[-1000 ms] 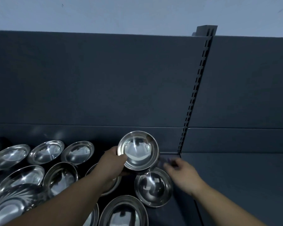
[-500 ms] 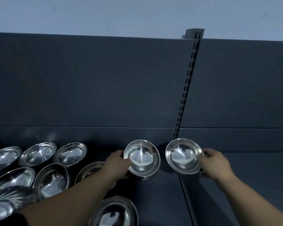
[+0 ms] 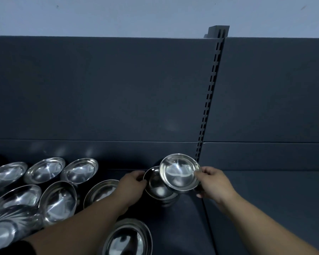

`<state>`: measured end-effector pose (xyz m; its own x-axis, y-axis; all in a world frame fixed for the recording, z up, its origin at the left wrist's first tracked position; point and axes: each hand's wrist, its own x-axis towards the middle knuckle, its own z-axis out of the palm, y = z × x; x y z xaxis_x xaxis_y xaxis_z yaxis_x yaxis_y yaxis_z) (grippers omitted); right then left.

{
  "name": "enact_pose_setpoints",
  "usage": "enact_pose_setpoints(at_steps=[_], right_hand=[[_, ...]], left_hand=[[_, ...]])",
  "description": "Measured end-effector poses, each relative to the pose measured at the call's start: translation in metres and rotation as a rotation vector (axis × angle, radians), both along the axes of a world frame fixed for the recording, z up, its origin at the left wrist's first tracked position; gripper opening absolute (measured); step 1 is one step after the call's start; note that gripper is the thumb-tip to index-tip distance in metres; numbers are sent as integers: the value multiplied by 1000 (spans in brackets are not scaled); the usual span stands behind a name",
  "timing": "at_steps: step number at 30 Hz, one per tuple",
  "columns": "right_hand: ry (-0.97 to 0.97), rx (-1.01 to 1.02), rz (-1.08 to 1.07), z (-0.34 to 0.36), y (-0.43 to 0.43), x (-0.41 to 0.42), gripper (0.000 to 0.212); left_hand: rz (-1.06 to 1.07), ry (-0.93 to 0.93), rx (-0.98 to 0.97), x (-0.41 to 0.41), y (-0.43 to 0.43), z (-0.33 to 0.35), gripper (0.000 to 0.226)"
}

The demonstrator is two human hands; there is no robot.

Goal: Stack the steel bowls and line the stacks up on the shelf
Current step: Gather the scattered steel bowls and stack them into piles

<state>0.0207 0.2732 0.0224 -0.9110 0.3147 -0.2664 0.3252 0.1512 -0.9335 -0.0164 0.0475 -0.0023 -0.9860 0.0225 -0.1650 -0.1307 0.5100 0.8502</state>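
Two hands work one stack — the left hand [image 3: 132,183] pinches the lower bowl's [image 3: 156,186] rim to steady it on the shelf [image 3: 191,227], while the right hand [image 3: 213,183] grips the upper bowl [image 3: 180,172] tilted above it, likely for nesting.

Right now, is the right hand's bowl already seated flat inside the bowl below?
No, the bowl in the right hand is tilted, overlapping the lower bowl.

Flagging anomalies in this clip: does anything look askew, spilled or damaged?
Nothing damaged or spilled. The bowl in the right hand is tilted, overlapping the bowl the left hand steadies; it looks mid-stacking. Loose bowls sit unaligned at left.
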Motion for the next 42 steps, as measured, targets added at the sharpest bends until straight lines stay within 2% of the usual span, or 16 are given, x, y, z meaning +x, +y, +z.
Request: enact_pose_setpoints(at_steps=[5, 11, 14, 17, 20, 22, 24, 29, 33, 38, 42], right_hand=[[25, 48, 42, -2, -15, -5, 12], [36, 290, 113, -12, -27, -15, 10], [33, 400, 113, -16, -29, -15, 21], [137, 558, 98, -10, -34, -9, 47], [334, 644, 150, 2, -53, -1, 37], [436, 662, 260, 8, -73, 3, 25], [457, 679, 405, 11, -95, 6, 23], [275, 772, 697, 5, -144, 1, 60], [111, 829, 741, -3, -175, -9, 72], [-70, 835, 675, -21, -192, -16, 72], [-112, 881, 623, -25, -193, -20, 53]], left_hand=[[-34, 64, 15, 7, -8, 4, 37], [-30, 185, -152, 14, -27, 5, 45], [-12, 258, -206, 20, -40, 8, 45], [-9, 301, -293, 24, -56, 9, 46], [-32, 348, -394, 26, -75, 9, 46], [-50, 366, -456, 27, -89, 9, 46], [-53, 369, -501, 28, -105, 8, 49], [-8, 369, -614, 32, -150, 10, 54], [38, 376, -669, 32, -188, 5, 58], [-82, 358, -775, 19, -215, -1, 61], [-193, 375, -824, 4, -219, -1, 55]])
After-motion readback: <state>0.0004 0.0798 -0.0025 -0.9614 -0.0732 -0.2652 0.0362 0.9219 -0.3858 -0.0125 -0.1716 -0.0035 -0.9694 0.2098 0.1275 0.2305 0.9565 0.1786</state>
